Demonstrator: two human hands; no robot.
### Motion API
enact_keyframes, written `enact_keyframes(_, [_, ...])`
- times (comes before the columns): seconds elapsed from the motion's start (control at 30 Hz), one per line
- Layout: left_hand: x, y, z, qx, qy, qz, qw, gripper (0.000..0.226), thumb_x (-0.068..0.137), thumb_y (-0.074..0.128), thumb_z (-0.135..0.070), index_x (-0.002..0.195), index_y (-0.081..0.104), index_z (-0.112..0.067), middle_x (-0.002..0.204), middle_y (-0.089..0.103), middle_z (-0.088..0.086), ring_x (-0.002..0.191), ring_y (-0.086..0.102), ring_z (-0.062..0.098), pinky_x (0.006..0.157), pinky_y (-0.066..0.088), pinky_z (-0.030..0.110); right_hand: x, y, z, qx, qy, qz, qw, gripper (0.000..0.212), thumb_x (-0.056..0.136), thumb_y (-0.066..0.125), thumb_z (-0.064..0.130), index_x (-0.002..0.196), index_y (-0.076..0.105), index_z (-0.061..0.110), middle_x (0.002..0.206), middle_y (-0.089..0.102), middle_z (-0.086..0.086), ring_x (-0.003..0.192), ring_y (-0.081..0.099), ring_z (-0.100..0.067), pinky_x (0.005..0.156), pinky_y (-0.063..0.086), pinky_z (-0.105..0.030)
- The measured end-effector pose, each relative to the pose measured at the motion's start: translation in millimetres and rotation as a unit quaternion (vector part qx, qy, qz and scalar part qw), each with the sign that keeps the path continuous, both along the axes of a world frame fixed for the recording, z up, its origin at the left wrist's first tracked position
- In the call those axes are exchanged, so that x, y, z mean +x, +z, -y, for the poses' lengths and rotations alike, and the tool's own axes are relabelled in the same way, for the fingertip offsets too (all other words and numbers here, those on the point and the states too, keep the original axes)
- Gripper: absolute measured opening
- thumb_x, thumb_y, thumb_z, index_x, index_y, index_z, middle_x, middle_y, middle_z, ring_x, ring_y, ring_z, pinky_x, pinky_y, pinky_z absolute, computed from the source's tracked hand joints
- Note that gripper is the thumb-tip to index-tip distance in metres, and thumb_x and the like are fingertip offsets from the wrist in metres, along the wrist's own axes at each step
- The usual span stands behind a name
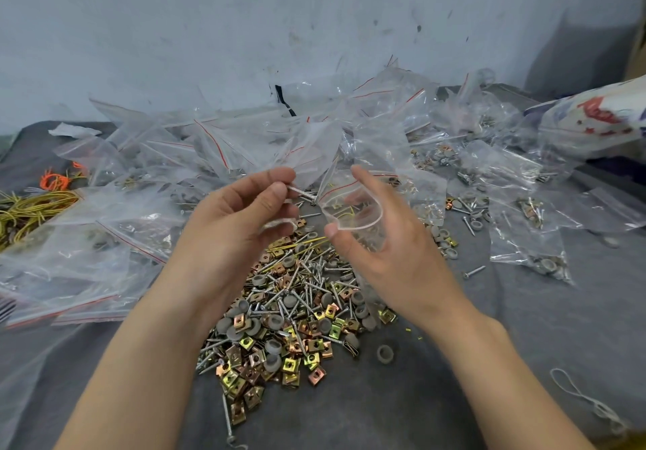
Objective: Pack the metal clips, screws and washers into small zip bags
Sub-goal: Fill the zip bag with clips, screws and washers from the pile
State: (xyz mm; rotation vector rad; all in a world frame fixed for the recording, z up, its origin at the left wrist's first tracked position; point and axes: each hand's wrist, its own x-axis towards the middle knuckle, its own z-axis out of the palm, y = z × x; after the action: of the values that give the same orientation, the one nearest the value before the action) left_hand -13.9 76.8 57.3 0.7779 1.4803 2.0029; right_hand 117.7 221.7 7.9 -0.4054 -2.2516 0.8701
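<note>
A heap of brass-coloured metal clips, silver screws and grey washers (290,313) lies on the grey cloth below my hands. My left hand (241,215) pinches a screw (302,193) between thumb and fingers, its head pointing right toward a bag's mouth. My right hand (381,239) holds a small clear zip bag (353,215) with its mouth spread open, thumb at the near rim and fingers behind it. The bag's lower part hangs in front of my right palm, and what is in it cannot be made out.
Many clear zip bags with red seal lines (216,149) are piled along the back and left (70,257). Filled bags and loose hardware (524,211) lie at the right. Yellow and orange ties (38,197) sit far left. A printed sack (594,121) is at the right edge.
</note>
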Motion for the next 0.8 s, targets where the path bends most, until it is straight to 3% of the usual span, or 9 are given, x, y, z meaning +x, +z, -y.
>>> enact_keyframes(0.13, [14,16,-3,-0.062,0.082,-0.236,0.966,0.017,0.095,0.062,-0.016,0.1,0.074,-0.027,0.091,0.074,-0.005,0.081,0.066,0.003,0.077,0.054,0.019,-4,-1,2,0.001,0.007,-0.003,1.0,0.076,0.087,0.051,0.077,0.151,0.024,0.046,0.124,0.053,0.026,0.122,0.053,-0.005,0.105,0.047,-0.045])
enact_keyframes(0.23, [28,21,-10,-0.087,0.059,-0.337,0.936,0.016,0.095,0.063,-0.019,0.1,0.072,-0.032,0.093,0.074,-0.013,0.089,0.067,0.0,0.078,0.051,0.013,-5,-4,0,-0.02,0.013,-0.024,0.999,0.079,0.086,0.056,0.075,0.152,0.029,0.043,0.122,0.054,0.027,0.12,0.056,-0.002,0.099,0.05,-0.033])
enact_keyframes(0.33, [33,21,-12,-0.086,0.05,-0.344,0.934,0.015,0.097,0.06,-0.023,0.104,0.069,-0.033,0.097,0.072,-0.017,0.096,0.066,-0.002,0.081,0.05,0.013,-5,-6,-3,-0.03,0.005,-0.049,0.998,0.077,0.085,0.057,0.074,0.151,0.033,0.041,0.122,0.057,0.025,0.116,0.057,0.003,0.09,0.045,-0.018])
enact_keyframes(0.43, [24,20,-7,-0.095,0.082,-0.34,0.932,0.015,0.099,0.056,-0.029,0.106,0.069,-0.033,0.098,0.072,-0.018,0.095,0.065,-0.003,0.082,0.05,0.017,-4,-4,-5,-0.05,-0.001,-0.065,0.997,0.075,0.085,0.056,0.077,0.149,0.035,0.044,0.123,0.059,0.025,0.117,0.058,0.001,0.089,0.045,-0.019])
enact_keyframes(0.53, [10,11,-2,-0.16,0.072,-0.347,0.921,0.016,0.098,0.054,-0.03,0.107,0.067,-0.035,0.097,0.071,-0.014,0.091,0.064,0.0,0.08,0.05,0.023,-1,-2,-7,-0.084,0.003,-0.081,0.993,0.07,0.085,0.06,0.072,0.146,0.037,0.048,0.123,0.06,0.023,0.118,0.059,-0.001,0.093,0.046,-0.017])
enact_keyframes(0.63, [2,-6,0,-0.292,0.028,-0.404,0.867,0.02,0.099,0.053,-0.032,0.115,0.065,-0.032,0.096,0.066,-0.017,0.083,0.061,-0.003,0.071,0.047,0.014,2,1,-8,-0.1,0.001,-0.089,0.991,0.07,0.086,0.06,0.068,0.148,0.038,0.044,0.118,0.059,0.027,0.117,0.058,0.003,0.09,0.045,-0.017])
enact_keyframes(0.73, [0,-22,0,-0.392,-0.001,-0.466,0.793,0.024,0.101,0.049,-0.034,0.119,0.064,-0.031,0.102,0.065,-0.017,0.089,0.059,0.0,0.078,0.047,0.021,4,4,-8,-0.111,-0.001,-0.095,0.989,0.07,0.088,0.06,0.065,0.149,0.039,0.04,0.118,0.059,0.028,0.117,0.058,0.002,0.093,0.047,-0.024])
enact_keyframes(0.8, [-1,-27,0,-0.425,-0.002,-0.477,0.77,0.023,0.101,0.048,-0.033,0.118,0.064,-0.031,0.108,0.066,-0.013,0.093,0.06,0.005,0.083,0.048,0.027,5,5,-8,-0.111,-0.006,-0.093,0.989,0.069,0.088,0.059,0.066,0.149,0.039,0.04,0.118,0.059,0.028,0.117,0.057,0.002,0.091,0.045,-0.022])
